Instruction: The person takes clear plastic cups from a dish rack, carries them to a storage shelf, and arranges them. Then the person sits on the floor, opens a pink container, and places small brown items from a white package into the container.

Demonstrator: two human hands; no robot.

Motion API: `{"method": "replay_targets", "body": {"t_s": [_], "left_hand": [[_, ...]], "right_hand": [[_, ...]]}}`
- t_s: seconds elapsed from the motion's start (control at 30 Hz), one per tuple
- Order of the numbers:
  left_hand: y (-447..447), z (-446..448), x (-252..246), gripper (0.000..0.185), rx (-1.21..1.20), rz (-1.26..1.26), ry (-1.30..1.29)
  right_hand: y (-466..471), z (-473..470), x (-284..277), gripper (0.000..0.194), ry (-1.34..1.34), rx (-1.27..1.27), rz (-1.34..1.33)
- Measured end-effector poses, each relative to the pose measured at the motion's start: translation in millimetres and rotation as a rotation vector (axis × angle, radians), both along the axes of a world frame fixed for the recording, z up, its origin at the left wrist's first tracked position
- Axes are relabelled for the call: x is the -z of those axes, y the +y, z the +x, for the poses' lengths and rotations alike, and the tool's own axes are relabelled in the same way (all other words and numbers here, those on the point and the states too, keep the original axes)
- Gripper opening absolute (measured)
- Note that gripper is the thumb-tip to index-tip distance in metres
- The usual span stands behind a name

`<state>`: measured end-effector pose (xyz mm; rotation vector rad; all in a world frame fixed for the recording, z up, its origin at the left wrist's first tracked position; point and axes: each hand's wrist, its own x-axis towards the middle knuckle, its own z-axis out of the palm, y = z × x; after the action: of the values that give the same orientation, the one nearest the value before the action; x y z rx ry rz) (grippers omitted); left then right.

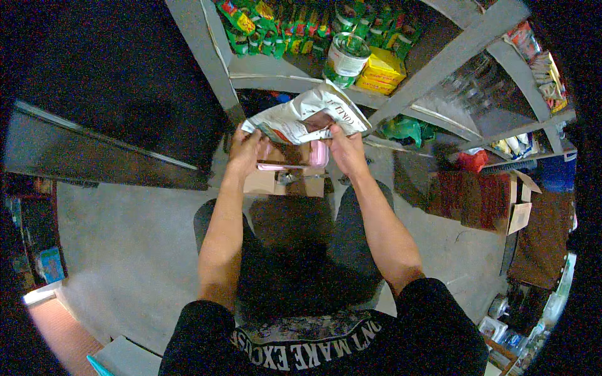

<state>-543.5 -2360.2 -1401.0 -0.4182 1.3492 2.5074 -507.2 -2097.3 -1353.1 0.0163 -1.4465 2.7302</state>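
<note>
A white printed plastic pouch (305, 115) is held up between my two hands, just in front of a shelf. My left hand (244, 150) grips its lower left end, and my right hand (347, 148) pinches its lower right edge with the thumb on the printed face. Below the pouch, near my knees, are an open cardboard box (263, 181) and some pink items (319, 152), partly hidden by the pouch.
A shelf ahead bears green packets (268, 37), a metal can (347, 56) and yellow boxes (382, 70). Grey shelf boards (451, 56) run to the right. A cardboard carton (517, 207) stands on the right; a dark panel (103, 145) stands at left.
</note>
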Motion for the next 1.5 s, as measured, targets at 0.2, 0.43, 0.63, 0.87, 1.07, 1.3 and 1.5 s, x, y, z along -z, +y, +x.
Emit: {"method": "replay_targets", "body": {"t_s": [0.2,0.43,0.63,0.87,1.07,1.3,1.5], "left_hand": [[9.4,-14.0,17.5,0.027,0.080,0.066,0.114],[5.0,-15.2,26.3,0.023,-0.021,-0.054,0.079],[8.4,0.1,20.4,0.025,-0.076,-0.031,0.220],[8.4,15.1,3.6,0.031,0.181,-0.009,0.162],[-1.4,22.3,-17.6,0.027,0.186,-0.448,0.208],[10.7,32.4,-53.8,0.018,0.007,-0.514,0.112],[8.9,30.2,-44.4,0.018,0.050,-0.604,0.175]], "right_hand": [[1.0,-7.6,20.3,0.043,-0.029,-0.139,0.216],[-7.5,-11.4,8.1,0.041,-0.099,0.031,0.498],[-19.5,-6.3,-3.9,0.041,-0.192,0.132,0.256],[-29.0,-2.6,-21.8,0.038,0.007,0.136,-0.057],[-28.2,4.7,-24.7,0.038,-0.005,0.146,-0.086],[-22.6,4.9,-10.0,0.038,-0.113,0.139,0.392],[-31.9,8.1,-8.6,0.042,-0.062,0.106,0.397]]}}
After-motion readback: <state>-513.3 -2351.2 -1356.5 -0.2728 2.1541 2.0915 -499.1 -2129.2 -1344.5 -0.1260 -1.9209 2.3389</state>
